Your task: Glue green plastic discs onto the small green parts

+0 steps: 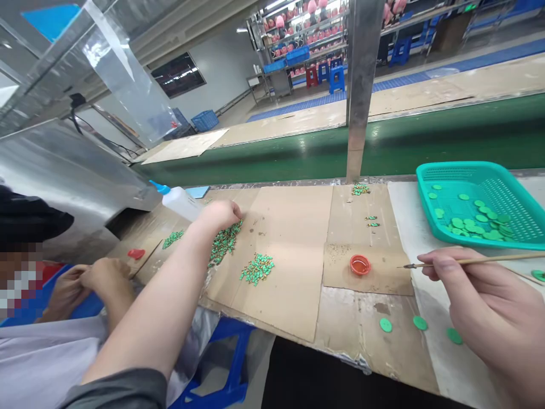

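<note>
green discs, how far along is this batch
Done, seemingly: small piles of green pieces on the cardboard. In hand: right hand holds a brush; left hand reaches into a pile. Left: loose discs and a basket of discs.

Bare hands point(489, 307), dark grey sleeve point(123, 392)

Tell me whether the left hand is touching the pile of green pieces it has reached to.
Touching. The head view shows the left hand resting fingers-down on the top end of the long pile of green pieces, with no cardboard visible between them.
</note>
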The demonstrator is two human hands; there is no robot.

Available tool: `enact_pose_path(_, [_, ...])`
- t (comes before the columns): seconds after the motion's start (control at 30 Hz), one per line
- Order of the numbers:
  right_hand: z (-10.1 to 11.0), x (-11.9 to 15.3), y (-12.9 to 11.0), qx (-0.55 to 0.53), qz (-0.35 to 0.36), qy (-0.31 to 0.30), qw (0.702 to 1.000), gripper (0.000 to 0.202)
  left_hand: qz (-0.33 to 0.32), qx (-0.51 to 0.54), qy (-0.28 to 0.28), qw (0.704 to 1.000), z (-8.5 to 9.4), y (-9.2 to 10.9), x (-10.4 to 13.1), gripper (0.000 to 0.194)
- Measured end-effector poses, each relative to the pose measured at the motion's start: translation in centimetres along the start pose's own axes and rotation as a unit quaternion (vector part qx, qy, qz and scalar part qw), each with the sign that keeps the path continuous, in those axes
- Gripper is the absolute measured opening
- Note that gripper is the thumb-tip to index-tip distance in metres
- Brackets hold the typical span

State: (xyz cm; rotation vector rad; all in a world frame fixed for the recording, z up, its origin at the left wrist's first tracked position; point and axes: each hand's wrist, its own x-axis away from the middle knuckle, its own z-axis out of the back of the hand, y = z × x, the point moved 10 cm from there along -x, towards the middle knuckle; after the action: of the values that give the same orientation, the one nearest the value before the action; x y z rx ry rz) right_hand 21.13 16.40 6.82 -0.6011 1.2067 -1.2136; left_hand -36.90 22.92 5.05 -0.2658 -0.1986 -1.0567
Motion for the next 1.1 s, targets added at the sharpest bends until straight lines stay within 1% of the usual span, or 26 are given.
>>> enact_pose_path(0.1, [0.0,-0.1,0.4,-0.002,0.007,-0.001,1.000,0.032,-0.020,-0.019,-0.020,0.999,-0.6,-0.2,-0.5,0.039])
enact_pose_path(0.23, [-0.2,-0.1,0.8,0.006,0.024,-0.008,1.000,0.035,-0.039,-0.025,-0.014,0.999,-0.8,-0.6,-0.4,0.040])
enact_pose_path(0.37, [-0.5,0.0,1.0,0.004,0.030,-0.023,0.999,0.036,-0.039,-0.026,-0.010,0.999,-0.9,-0.9,-0.1,0.038])
enact_pose_path(0.47, [-0.4,0.0,1.1,0.013,0.028,-0.023,0.999,0.037,-0.037,-0.017,-0.010,0.999,-0.9,-0.8,0.2,0.038])
enact_pose_path(0.57, [-0.3,0.0,1.0,0.019,0.025,-0.023,0.999,0.038,-0.028,0.002,0.003,1.000,-0.4,-0.8,0.9,0.039])
enact_pose_path(0.63, [-0.2,0.0,1.0,0.020,0.023,-0.023,0.999,0.040,-0.010,0.015,0.018,1.000,0.2,-1.3,1.9,0.041])
enact_pose_path(0.7, [-0.1,0.0,1.0,0.020,0.020,-0.020,0.999,0.042,0.011,0.027,0.029,0.999,0.4,-2.1,3.7,0.041])
enact_pose_path(0.73, [-0.1,0.0,1.0,0.021,0.019,-0.018,0.999,0.043,0.023,0.033,0.029,0.999,0.2,-2.5,4.8,0.040])
enact_pose_path(0.8, [0.0,0.0,0.8,0.021,0.021,-0.015,0.999,0.043,0.046,0.046,0.021,0.998,-0.8,-3.4,7.2,0.038])
enact_pose_path(0.87, [-0.1,0.0,0.7,0.018,0.029,-0.017,0.999,0.043,0.071,0.063,0.012,0.995,-2.5,-4.1,9.4,0.037])
enact_pose_path(0.97, [-0.3,0.0,0.6,0.013,0.036,-0.027,0.999,0.041,0.099,0.097,0.026,0.990,-4.7,-4.4,11.3,0.035])
enact_pose_path(1.03, [-0.3,-0.1,0.8,0.009,0.036,-0.028,0.999,0.037,0.107,0.123,0.048,0.985,-5.2,-4.3,11.8,0.035])
enact_pose_path(1.1, [-0.3,-0.2,0.9,-0.005,0.034,-0.026,0.999,0.031,0.106,0.154,0.073,0.980,-4.9,-4.1,12.4,0.035])
